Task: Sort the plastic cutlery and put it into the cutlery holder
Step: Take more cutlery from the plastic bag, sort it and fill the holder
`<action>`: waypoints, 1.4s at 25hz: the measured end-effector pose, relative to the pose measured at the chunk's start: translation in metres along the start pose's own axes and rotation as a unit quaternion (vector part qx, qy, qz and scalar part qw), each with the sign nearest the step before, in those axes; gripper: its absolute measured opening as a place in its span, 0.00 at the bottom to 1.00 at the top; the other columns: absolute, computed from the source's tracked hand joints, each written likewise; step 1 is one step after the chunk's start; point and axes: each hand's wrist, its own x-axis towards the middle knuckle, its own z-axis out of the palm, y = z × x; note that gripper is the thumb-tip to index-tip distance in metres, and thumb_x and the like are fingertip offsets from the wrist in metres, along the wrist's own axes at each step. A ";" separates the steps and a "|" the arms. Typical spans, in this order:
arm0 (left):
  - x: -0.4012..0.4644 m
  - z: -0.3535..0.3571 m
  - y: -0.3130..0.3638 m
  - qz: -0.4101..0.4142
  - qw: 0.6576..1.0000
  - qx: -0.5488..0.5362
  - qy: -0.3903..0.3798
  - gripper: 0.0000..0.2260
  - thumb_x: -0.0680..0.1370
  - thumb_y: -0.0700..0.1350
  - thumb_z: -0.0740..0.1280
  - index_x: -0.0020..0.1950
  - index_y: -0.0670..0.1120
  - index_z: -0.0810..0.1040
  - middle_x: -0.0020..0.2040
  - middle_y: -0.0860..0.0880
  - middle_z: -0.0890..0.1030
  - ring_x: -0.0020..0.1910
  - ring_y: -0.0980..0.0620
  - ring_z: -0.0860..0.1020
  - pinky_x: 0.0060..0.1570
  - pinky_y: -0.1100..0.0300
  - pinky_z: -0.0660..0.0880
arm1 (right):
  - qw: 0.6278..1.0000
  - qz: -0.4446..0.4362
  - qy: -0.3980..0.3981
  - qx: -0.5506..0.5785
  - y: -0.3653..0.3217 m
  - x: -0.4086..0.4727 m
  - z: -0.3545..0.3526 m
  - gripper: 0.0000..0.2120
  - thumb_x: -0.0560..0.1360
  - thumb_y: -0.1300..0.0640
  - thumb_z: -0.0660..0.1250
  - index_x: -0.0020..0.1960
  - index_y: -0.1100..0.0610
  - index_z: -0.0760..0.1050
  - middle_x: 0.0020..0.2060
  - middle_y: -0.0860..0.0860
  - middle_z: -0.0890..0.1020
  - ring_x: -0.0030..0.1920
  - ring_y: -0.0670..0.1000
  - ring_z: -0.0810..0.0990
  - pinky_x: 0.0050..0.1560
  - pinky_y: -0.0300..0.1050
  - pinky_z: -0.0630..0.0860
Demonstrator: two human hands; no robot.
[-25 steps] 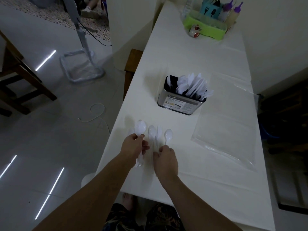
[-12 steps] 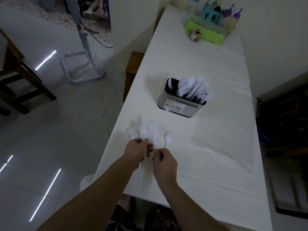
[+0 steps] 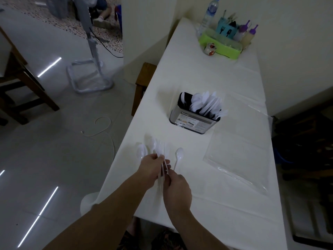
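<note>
Left hand (image 3: 152, 166) grasps a bunch of white plastic spoons (image 3: 158, 150); right hand (image 3: 177, 188) pinches their handles, the steel cutlery holder (image 3: 193, 121) far right.

— Where's the plastic cutlery?

— A bunch of white spoons (image 3: 158, 150) fans out by the near left edge, handles gathered together. One spoon (image 3: 178, 154) lies alone just right of them.

— And the cutlery holder (image 3: 193, 121)?

— Metal, upright, farther back, stuffed with white pieces.
</note>
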 end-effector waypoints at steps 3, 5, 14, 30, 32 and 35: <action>0.000 0.001 0.002 0.002 1.000 -0.001 0.022 0.12 0.83 0.43 0.61 0.52 0.36 0.80 0.43 0.41 0.84 0.42 0.47 0.84 0.46 0.52 0.81 | 0.998 -0.048 -0.025 -0.037 -0.007 -0.007 0.001 0.16 0.83 0.48 0.51 0.67 0.48 0.69 0.50 0.48 0.76 0.45 0.50 0.79 0.42 0.41 0.74; 0.000 -0.002 0.004 0.012 0.998 0.023 0.049 0.12 0.83 0.44 0.61 0.51 0.38 0.80 0.41 0.43 0.83 0.40 0.48 0.83 0.41 0.56 0.79 | 0.995 -0.080 -0.041 -0.033 -0.012 -0.012 0.003 0.17 0.82 0.46 0.49 0.68 0.47 0.67 0.52 0.48 0.75 0.45 0.49 0.79 0.42 0.40 0.74; 0.001 -0.036 0.002 0.004 0.998 -0.007 0.064 0.08 0.82 0.40 0.61 0.56 0.39 0.78 0.43 0.42 0.81 0.42 0.46 0.82 0.44 0.53 0.79 | 0.984 0.166 -0.065 0.009 0.015 0.040 0.003 0.08 0.76 0.51 0.63 0.48 0.55 0.76 0.40 0.49 0.80 0.38 0.50 0.77 0.33 0.41 0.70; 0.006 -0.064 -0.004 0.049 0.995 -0.022 0.081 0.08 0.79 0.39 0.64 0.50 0.37 0.81 0.44 0.37 0.84 0.47 0.41 0.84 0.51 0.46 0.81 | 0.970 -0.007 -0.177 0.165 -0.058 0.018 0.019 0.10 0.78 0.52 0.62 0.48 0.53 0.82 0.38 0.45 0.82 0.39 0.44 0.79 0.39 0.34 0.74; 0.007 -0.073 -0.005 0.062 0.993 -0.033 0.095 0.07 0.78 0.37 0.64 0.47 0.37 0.81 0.42 0.38 0.84 0.44 0.42 0.83 0.47 0.48 0.80 | 0.981 -0.018 -0.147 0.125 -0.059 0.020 0.021 0.10 0.78 0.51 0.62 0.47 0.52 0.81 0.37 0.44 0.81 0.37 0.43 0.78 0.38 0.35 0.74; 0.009 -0.085 -0.004 0.055 0.989 -0.086 0.112 0.07 0.79 0.35 0.62 0.45 0.37 0.79 0.37 0.41 0.82 0.41 0.45 0.82 0.41 0.51 0.76 | 0.997 0.024 -0.056 0.042 -0.051 0.030 0.027 0.07 0.78 0.52 0.63 0.45 0.53 0.77 0.37 0.46 0.80 0.37 0.47 0.79 0.39 0.44 0.79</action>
